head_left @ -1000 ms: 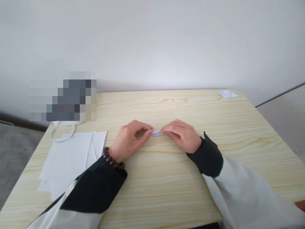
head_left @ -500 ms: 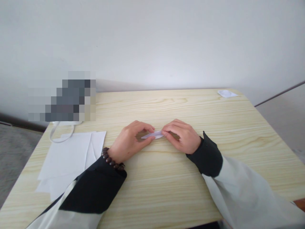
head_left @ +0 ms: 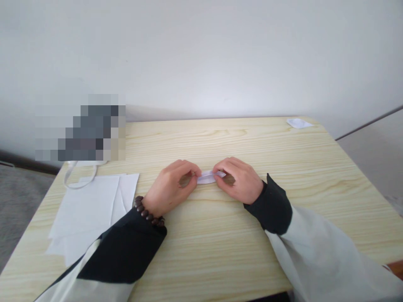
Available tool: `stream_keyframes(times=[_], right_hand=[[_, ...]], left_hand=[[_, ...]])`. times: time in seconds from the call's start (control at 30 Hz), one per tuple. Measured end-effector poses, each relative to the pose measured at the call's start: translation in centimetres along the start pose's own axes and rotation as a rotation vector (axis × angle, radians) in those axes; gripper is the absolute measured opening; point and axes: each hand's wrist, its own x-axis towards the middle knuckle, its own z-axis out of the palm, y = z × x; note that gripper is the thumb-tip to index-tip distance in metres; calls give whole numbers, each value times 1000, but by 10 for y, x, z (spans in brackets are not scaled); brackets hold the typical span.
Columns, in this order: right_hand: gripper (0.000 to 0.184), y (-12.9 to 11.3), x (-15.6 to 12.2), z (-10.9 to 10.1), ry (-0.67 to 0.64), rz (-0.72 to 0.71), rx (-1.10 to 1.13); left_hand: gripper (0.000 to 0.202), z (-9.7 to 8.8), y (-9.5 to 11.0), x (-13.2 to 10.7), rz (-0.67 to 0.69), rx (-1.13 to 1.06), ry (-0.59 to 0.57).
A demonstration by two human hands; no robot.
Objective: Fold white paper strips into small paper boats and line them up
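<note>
A small folded piece of white paper (head_left: 206, 177) is held level just over the middle of the table, narrow and pointed at its right end. My left hand (head_left: 174, 182), with dark beads at the wrist, pinches its left end between thumb and fingers. On the other side, my right hand (head_left: 237, 178) pinches it near the right tip, which pokes out past the thumb and fingers. A crease runs along the paper's length. The fingertips cover both gripped spots.
White paper sheets (head_left: 90, 205) lie overlapping on the left of the wooden table (head_left: 201, 247). Behind them are a pale cable loop (head_left: 65, 178) and a pixelated dark object (head_left: 90, 130). A folded white paper piece (head_left: 298, 123) rests at the far right corner. A wall (head_left: 201, 58) borders the back.
My left thumb and fingers have closed together on the left end of the paper and shifted slightly left. The right tip of the paper now shows beyond my right fingers.
</note>
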Motion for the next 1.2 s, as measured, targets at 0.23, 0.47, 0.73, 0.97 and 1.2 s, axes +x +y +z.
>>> stream_keyframes(times=[0.23,0.47,0.73,0.97,1.2], right_hand=[[13,-3,1,3,-58,24,-53],[15,-8,0,8,-107,44,-106],[15,-6,0,8,-108,49,-82],[10,-4,0,6,-42,-6,5],[9,-3,0,7,-46,2,3]], left_hand=[[11,2,4,2,23,67,-7],[16,9,5,1,57,198,25],[15,9,5,1,36,223,-17],[11,8,4,1,73,195,-11],[14,6,4,1,71,190,-44]])
